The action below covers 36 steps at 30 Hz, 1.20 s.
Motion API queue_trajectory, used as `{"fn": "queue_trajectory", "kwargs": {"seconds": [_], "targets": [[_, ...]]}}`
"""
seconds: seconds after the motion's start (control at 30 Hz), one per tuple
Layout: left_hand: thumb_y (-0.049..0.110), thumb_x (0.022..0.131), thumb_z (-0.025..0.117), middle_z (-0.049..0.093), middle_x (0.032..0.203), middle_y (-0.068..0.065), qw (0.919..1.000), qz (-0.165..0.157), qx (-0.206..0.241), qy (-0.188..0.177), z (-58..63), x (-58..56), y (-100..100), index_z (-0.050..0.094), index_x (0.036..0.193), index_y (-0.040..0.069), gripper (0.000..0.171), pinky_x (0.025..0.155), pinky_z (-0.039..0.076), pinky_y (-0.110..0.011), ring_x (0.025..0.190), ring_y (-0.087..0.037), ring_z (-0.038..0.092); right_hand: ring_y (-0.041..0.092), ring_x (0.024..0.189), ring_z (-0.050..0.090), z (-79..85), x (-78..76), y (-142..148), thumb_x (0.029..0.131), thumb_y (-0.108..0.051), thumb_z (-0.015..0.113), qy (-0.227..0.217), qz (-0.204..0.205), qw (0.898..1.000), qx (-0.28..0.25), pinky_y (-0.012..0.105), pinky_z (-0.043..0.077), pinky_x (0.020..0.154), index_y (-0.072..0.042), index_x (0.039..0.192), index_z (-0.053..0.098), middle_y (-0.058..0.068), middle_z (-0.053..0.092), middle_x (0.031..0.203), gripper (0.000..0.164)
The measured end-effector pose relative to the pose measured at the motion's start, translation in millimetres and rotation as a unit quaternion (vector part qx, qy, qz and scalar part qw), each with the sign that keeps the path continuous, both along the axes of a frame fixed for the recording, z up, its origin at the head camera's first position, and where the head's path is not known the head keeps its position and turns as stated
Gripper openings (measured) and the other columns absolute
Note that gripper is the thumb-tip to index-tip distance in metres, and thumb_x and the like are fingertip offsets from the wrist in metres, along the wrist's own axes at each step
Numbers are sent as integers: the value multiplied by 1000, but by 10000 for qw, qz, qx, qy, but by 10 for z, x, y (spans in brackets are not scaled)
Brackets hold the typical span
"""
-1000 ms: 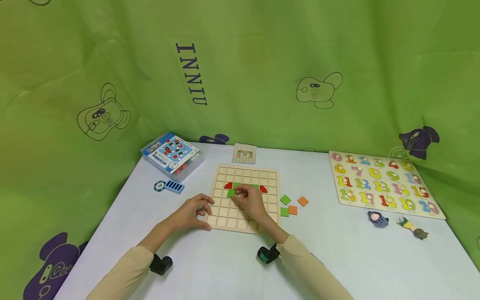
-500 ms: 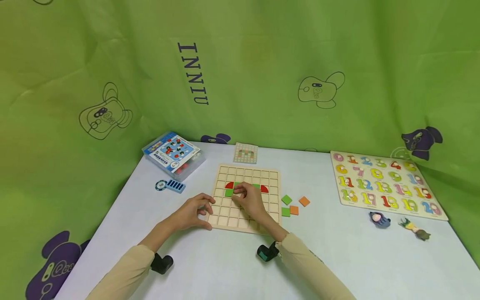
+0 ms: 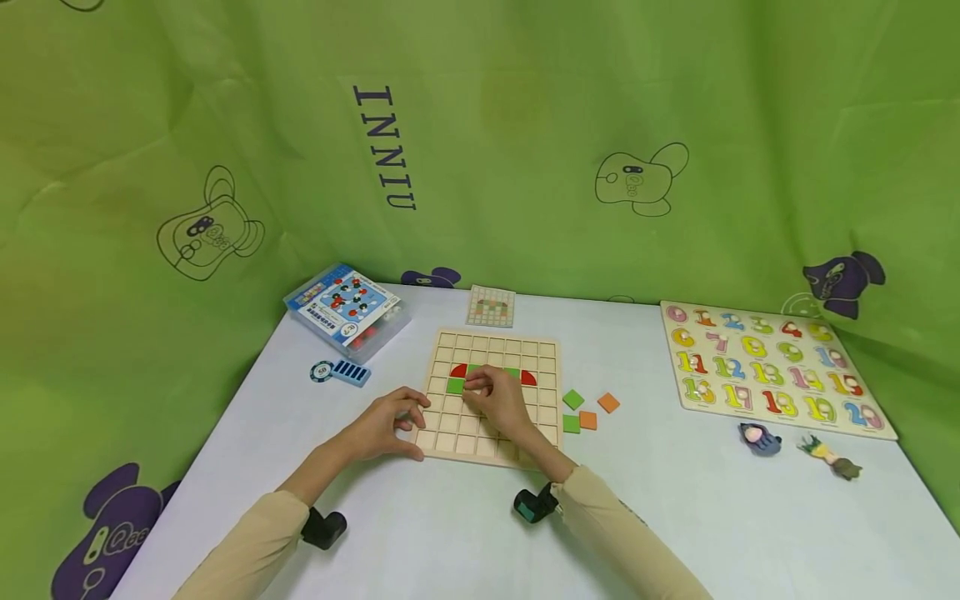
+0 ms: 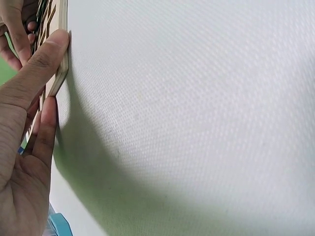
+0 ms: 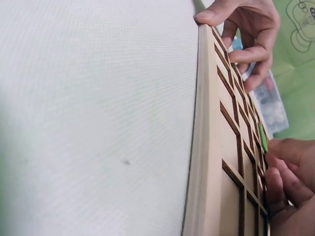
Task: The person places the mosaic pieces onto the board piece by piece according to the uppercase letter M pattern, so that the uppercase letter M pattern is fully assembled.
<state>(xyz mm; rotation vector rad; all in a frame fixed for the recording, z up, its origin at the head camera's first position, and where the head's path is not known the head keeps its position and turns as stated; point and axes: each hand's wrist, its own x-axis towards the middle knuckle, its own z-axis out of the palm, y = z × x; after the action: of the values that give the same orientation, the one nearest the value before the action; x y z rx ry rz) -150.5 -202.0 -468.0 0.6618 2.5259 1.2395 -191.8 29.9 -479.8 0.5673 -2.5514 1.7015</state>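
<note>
My left hand (image 3: 386, 427) grips the near left corner of a wooden grid board (image 3: 446, 423), thumb on the front edge and fingers along the left side. Over the board, my right hand (image 3: 501, 404) pinches a green square tile (image 3: 454, 386) at a cell below the left red quarter-circle piece (image 3: 459, 371). In the right wrist view that green tile (image 5: 263, 137) stands slightly tilted at the thumb tip. A second red quarter-circle piece (image 3: 528, 378) sits at the row's right end. Green tiles (image 3: 513, 372) lie between the red pieces, partly hidden by my right hand.
Right of the board lie loose green tiles (image 3: 573, 399) and orange tiles (image 3: 608, 402). A pattern card (image 3: 491, 307) lies behind it. A plastic box (image 3: 345, 308) and blue counter pieces (image 3: 350, 372) are left; a number puzzle (image 3: 772, 367) and small figures (image 3: 760, 439) are right.
The green tile in my right hand has shifted slightly left and turned square with the grid cell. My left hand keeps its hold on the board's corner.
</note>
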Motion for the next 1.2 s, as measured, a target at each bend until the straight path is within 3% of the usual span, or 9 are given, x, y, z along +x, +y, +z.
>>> {"fn": "queue_trajectory", "kwargs": {"seconds": [0.27, 0.57, 0.83, 1.2], "targets": [[12, 65, 88, 51, 126, -11, 10000, 23, -25, 19, -16, -1, 4, 61, 83, 7, 33, 82, 55, -25, 109, -28, 52, 23, 85, 66, 65, 51, 203, 84, 1, 71, -452, -130, 9981, -409, 16, 50, 68, 5, 105, 66, 13, 71, 94, 22], [11, 64, 88, 51, 127, -13, 10000, 20, 68, -23, -20, 1, -4, 60, 83, 6, 34, 82, 55, -26, 110, -29, 52, 26, 89, 65, 155, 189, 760, 86, 2, 68, -566, -418, 9954, -647, 17, 51, 73, 9, 109, 63, 21, 69, 100, 25], [12, 64, 88, 51, 126, -13, 10000, 8, 27, -4, -11, 13, -11, 60, 83, 6, 34, 83, 55, -26, 111, -30, 51, 23, 92, 64, 178, 284, 1303, 87, -3, 69, -685, -947, 9924, -375, 14, 50, 77, 4, 112, 63, 20, 68, 106, 26], [13, 64, 89, 52, 126, -11, 10000, 18, 7, 70, -20, 5, -5, 61, 83, 8, 34, 82, 55, -24, 109, -27, 52, 9, 77, 61, 73, 389, 1895, 83, 0, 72, -237, -1905, 9810, 285, 10, 50, 64, 6, 112, 62, 23, 66, 105, 31]]}}
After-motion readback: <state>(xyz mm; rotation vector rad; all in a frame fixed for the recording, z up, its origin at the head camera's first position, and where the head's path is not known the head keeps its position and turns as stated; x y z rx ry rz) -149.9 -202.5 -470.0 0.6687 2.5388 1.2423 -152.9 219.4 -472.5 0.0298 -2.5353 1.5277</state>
